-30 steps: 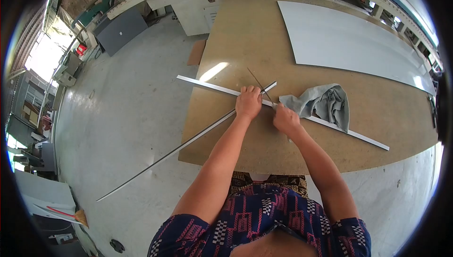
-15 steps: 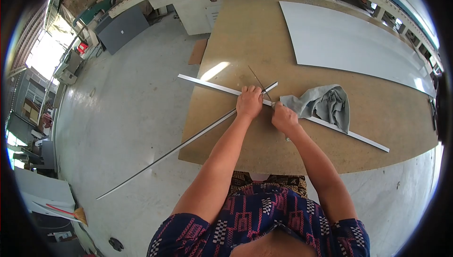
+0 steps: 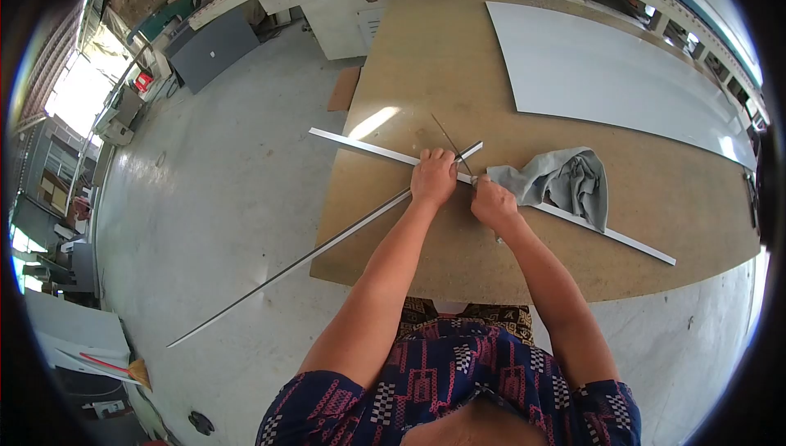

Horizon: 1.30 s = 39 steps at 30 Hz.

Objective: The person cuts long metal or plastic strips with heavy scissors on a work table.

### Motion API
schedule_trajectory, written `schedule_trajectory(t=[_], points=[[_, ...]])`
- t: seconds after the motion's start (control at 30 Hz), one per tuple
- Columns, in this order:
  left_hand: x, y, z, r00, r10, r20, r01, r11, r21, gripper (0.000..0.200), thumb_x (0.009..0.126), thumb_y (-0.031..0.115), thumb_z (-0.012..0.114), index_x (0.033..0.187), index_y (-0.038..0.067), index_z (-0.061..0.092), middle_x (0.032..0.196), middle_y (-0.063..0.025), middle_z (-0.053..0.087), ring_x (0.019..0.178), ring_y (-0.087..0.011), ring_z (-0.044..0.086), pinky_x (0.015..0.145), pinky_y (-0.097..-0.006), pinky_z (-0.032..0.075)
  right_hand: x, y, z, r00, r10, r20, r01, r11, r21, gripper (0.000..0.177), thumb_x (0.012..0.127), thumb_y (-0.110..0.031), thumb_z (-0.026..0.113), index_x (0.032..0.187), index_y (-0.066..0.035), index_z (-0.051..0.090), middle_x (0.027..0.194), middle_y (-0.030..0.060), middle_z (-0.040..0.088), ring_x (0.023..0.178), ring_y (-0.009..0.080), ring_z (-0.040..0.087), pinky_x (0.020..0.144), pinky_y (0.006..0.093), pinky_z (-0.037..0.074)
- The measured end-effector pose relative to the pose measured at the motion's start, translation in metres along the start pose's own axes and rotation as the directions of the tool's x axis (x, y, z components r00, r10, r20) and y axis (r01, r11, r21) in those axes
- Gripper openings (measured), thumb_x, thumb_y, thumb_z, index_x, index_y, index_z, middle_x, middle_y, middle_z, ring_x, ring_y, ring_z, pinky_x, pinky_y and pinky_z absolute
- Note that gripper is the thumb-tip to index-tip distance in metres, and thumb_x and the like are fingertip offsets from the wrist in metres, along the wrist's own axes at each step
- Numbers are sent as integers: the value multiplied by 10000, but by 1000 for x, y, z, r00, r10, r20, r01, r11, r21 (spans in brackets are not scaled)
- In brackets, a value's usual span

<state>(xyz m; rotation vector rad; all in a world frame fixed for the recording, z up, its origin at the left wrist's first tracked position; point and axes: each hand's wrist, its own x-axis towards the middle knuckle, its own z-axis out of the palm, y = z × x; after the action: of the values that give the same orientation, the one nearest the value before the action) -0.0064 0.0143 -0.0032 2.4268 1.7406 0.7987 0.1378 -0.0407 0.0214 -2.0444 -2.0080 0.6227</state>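
at the near edge of the bench (image 3: 458, 274), both forearms reach out from the person's patterned shirt to one spot. the left hand (image 3: 432, 180) is closed, knuckles up, over the place where a thin metal strip (image 3: 327, 245) crosses a white strip (image 3: 368, 147) lying flat on the board. the right hand (image 3: 493, 203) is curled into a fist just beside it, pressed on the white strip; what its fingers pinch i cannot tell. the thin metal strip runs from near the floor (image 3: 221, 192) at the left, up over the bench edge, and ends just past the left hand. a grey cloth (image 3: 565, 180) lies bunched over the white strip, its corner touching the right hand. a dark sliver (image 3: 442, 131) juts out beyond the knuckles. farther back a large white sheet (image 3: 614, 69) lies flat, well apart. by my reading the work is mid-way: it sits at the thin strip's far end, both strips remain crossed and loose, and no finished piece shows.
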Motion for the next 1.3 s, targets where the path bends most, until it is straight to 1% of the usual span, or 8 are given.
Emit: schedule_trajectory(t=[0.07, 0.17, 0.27, 0.37, 0.5, 0.97, 1.07, 1.3], points=[[0, 0, 0, 1000, 2, 8, -2, 1000, -6, 119, 799, 189, 574, 864, 97, 535, 914, -63, 539, 919, -288, 507, 732, -408, 490, -8, 13, 5, 1000, -12, -5, 12, 1000, 0, 237, 805, -132, 482, 989, 18, 489, 905, 272, 622, 880, 409, 612, 778, 465, 480], [0, 0, 0, 1000, -6, 14, 6, 1000, -6, 122, 802, 190, 572, 875, 99, 535, 921, -61, 537, 922, -286, 507, 731, -409, 491, -52, 21, -17, 996, 14, 82, -12, 999, -33, 243, 808, -132, 482, 1000, 17, 482, 903, 265, 624, 876, 404, 614, 775, 469, 476], [-1, 2, 0, 1000, -9, 16, 9, 1000, 12, 126, 804, 190, 571, 881, 98, 531, 923, -60, 537, 922, -285, 508, 729, -410, 492, -66, 28, -24, 989, 40, 142, -28, 996, -82, 247, 811, -138, 485, 1003, 17, 476, 896, 258, 627, 872, 402, 614, 770, 473, 473], [-1, 2, 0, 1000, -10, 19, 10, 1000, 9, 125, 806, 190, 568, 876, 95, 528, 920, -64, 536, 923, -287, 507, 728, -415, 490, -40, 19, -19, 995, 30, 94, -29, 1000, -13, 246, 813, -142, 487, 1002, 15, 479, 898, 249, 631, 884, 397, 615, 779, 467, 475], [0, 0, -1, 1000, 2, 14, -2, 1000, 6, 124, 809, 194, 564, 866, 90, 528, 921, -70, 537, 919, -294, 507, 726, -421, 487, -5, -2, -6, 1000, 17, 24, -17, 1000, -11, 240, 815, -139, 477, 1002, 11, 484, 913, 239, 634, 893, 386, 620, 788, 452, 482], [-1, 1, -1, 1000, 3, -1, -3, 1000, -2, 133, 807, 195, 567, 870, 80, 545, 931, -97, 553, 929, -307, 512, 757, -424, 478, -5, -2, -1, 999, 29, 20, -28, 999, -36, 251, 819, -139, 470, 1010, 23, 475, 943, 247, 629, 907, 385, 618, 801, 452, 482], [0, 2, -4, 999, -13, 29, 14, 1000, -25, 138, 807, 194, 568, 875, 75, 552, 941, -103, 557, 942, -310, 513, 769, -425, 478, -5, -1, 1, 1000, 10, -4, -10, 999, -49, 260, 821, -154, 485, 1009, 26, 470, 938, 245, 631, 909, 387, 617, 799, 454, 483], [-1, 1, -3, 1000, -20, 15, 21, 999, -31, 151, 812, 202, 568, 900, 79, 557, 941, -100, 555, 946, -304, 516, 777, -414, 483, -5, -1, 2, 1000, 11, -5, -11, 998, -64, 297, 815, -188, 531, 1010, 23, 453, 927, 241, 633, 902, 386, 618, 789, 459, 485]])
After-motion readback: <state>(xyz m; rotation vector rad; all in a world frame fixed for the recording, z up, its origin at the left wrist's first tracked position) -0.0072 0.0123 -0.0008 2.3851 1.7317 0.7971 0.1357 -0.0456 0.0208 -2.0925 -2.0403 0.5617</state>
